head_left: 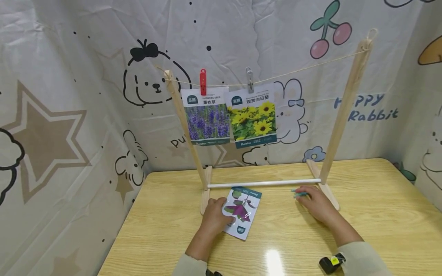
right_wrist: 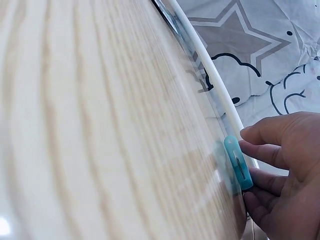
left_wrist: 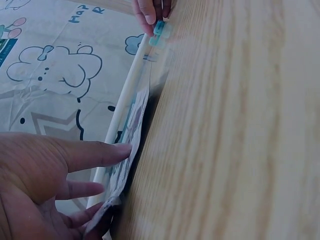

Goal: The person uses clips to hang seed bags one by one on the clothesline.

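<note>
My left hand (head_left: 215, 218) lies flat on the seed packet (head_left: 241, 211), fingers nearly straight and slightly spread, tips pressing its near edge against the table (head_left: 380, 214). The packet sits just in front of the rack's white bar (head_left: 264, 183), toward the left post. My right hand (head_left: 315, 203) is also in front of that bar, toward the right post, and its fingers curl round a small teal clip (right_wrist: 238, 162), which they pinch against the table top right beside the bar.

What worries me first is the packet. It is thin and glossy and the table is slick, so if I try to lift it with flat fingers it may only slide under the bar rather than come up. I would need a fingertip under an edge, and in the left wrist view one edge already stands a little off the wood.

The clip is the second risk. My hold is on its side, not clearly on its squeezing end; I cannot tell whether its mouth is open. Pinched wrongly, it could flick out and skid away.

Above the bar, a string (head_left: 310, 67) carries two packets under a red clip (head_left: 203, 81) and a grey clip (head_left: 249, 79). A clumsy reach could knock the light rack or tug that string.
</note>
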The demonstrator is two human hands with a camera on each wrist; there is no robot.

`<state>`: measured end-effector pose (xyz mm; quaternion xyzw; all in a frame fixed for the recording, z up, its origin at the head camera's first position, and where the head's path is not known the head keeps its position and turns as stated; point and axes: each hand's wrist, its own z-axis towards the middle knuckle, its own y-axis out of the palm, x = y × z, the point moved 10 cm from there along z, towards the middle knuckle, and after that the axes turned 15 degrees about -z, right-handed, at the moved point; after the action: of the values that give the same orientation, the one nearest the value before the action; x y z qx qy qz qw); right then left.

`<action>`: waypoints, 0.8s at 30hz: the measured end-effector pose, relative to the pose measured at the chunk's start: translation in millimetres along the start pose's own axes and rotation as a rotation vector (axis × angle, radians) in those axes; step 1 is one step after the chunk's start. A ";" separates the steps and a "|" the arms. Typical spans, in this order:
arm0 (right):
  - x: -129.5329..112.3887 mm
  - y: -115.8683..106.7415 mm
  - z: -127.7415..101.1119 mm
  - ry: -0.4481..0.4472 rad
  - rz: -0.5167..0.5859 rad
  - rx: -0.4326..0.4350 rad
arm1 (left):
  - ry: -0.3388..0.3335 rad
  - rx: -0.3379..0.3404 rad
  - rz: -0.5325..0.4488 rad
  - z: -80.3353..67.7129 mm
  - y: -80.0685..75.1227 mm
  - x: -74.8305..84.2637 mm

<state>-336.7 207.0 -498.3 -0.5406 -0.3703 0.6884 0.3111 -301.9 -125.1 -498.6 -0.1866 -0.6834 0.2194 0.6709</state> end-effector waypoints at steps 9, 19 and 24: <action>-3.2 -0.8 -0.9 -0.026 -0.022 0.006 | -0.025 0.003 -0.048 1.0 -1.3 -3.2; -1.3 -0.2 -0.2 -0.023 -0.045 0.004 | -0.030 -0.050 -0.156 7.9 -2.6 -6.3; -0.9 -0.2 -0.1 -0.021 -0.051 -0.003 | -0.100 -0.072 -0.281 8.2 1.1 -12.7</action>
<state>-336.4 206.5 -497.7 -0.5241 -0.3881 0.6855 0.3238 -309.8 -131.6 -509.8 -0.1018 -0.7425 0.1078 0.6532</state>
